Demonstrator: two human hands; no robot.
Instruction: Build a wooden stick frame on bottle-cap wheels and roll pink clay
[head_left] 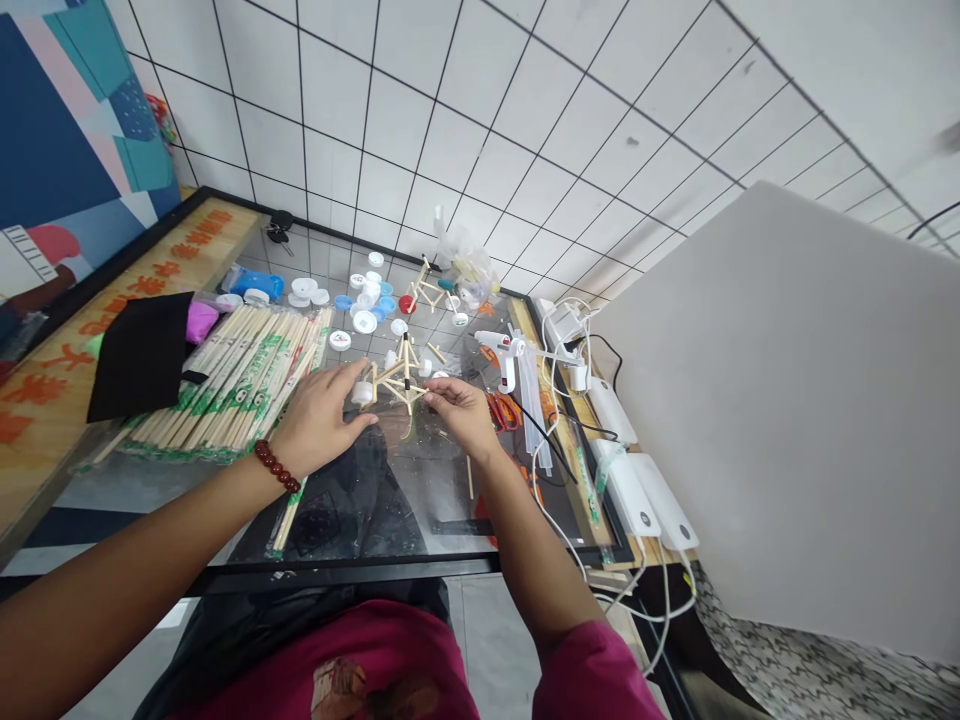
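A small frame of wooden sticks [406,372], with dark bands on it, stands on the glass tabletop in front of me. White bottle caps sit at its sides, one cap [362,392] on the left next to my fingers. My left hand [319,415] wears a beaded bracelet [276,467]; its thumb and fingers are spread around that left side, not closed on it. With thumb and fingertips together, my right hand [459,408] pinches the right end of the frame. Behind it lies a second stick piece [427,290].
Bundled wrapped chopsticks [240,375] lie to the left, partly under a black sheet [142,355]. Loose bottle caps [365,321] are scattered behind. On the right are a white glue gun [504,352], glue sticks [534,410], red-handled scissors [504,411], cables and white power boxes [630,490].
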